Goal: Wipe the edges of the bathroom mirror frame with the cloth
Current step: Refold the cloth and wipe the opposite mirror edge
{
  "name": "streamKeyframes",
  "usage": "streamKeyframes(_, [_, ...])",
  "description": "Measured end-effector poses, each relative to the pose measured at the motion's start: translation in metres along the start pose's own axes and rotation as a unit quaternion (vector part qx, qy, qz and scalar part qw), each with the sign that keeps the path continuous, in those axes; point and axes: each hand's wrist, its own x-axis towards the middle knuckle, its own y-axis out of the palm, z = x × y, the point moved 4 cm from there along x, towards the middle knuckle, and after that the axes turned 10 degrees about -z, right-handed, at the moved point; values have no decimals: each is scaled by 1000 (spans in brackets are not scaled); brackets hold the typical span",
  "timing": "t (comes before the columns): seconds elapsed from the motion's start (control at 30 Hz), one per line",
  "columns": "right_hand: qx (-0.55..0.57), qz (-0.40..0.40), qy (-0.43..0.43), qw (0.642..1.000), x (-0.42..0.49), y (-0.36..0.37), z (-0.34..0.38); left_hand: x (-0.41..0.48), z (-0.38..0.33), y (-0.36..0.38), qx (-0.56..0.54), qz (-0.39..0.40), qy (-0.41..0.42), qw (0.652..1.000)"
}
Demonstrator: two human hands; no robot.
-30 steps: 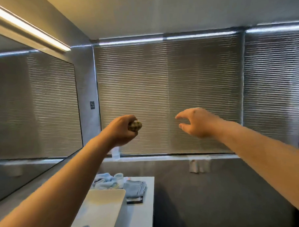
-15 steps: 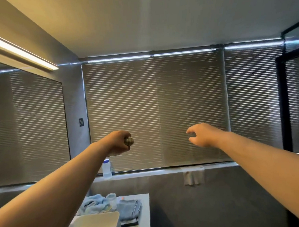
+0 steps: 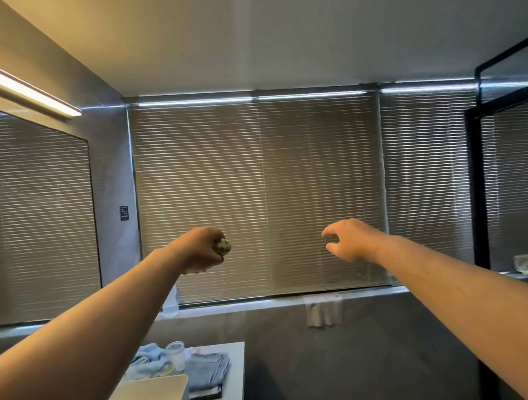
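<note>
My left hand (image 3: 200,248) is stretched out in front of me at mid height, fist curled round a small bunched checkered cloth (image 3: 222,247) that pokes out past the knuckles. My right hand (image 3: 350,240) is held out level with it, fingers loosely curved and holding nothing. The big bathroom mirror (image 3: 37,221) covers the left wall, its dark right edge (image 3: 93,213) well left of my left hand. Neither hand touches the mirror. A light strip (image 3: 28,92) runs above it.
Closed blinds (image 3: 256,197) fill the far wall above a ledge (image 3: 261,304) with a hanging rag (image 3: 323,313) and a bottle (image 3: 170,300). Below left, a white counter (image 3: 231,379) carries a basin (image 3: 150,395), blue towels (image 3: 206,368) and a jar (image 3: 175,355). A black-framed glass partition (image 3: 477,190) stands on the right.
The view has tilted upward and turned right, so more ceiling and the glass partition show. Both arms stay outstretched; the left hand keeps gripping the cloth.
</note>
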Motion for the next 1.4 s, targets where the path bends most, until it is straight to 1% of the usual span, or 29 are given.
streamKeyframes(0.27, [-16, 4, -27, 1000, 3, -1, -25, -1, -14, 10, -8, 3, -20, 1000])
streamKeyframes(0.53, [-6, 2, -56, 998, 8, 4, -38, -7, -29, 13, 4, -2, -34, 999])
streamKeyframes(0.73, [14, 4, -58, 998, 11, 6, -46, -8, -33, 19, 11, 6, -38, 999])
streamKeyframes(0.93, [26, 2, -57, 998, 28, 19, -51, 7, -29, 28, 2, -3, -42, 999])
streamKeyframes(1.17, [17, 12, -54, 998, 76, 55, -62, 47, -6, 62, 10, -12, -31, 999])
streamKeyframes(1.4, [23, 14, -55, 998, 167, 108, -61, 117, 54, 103, 15, -16, -39, 999])
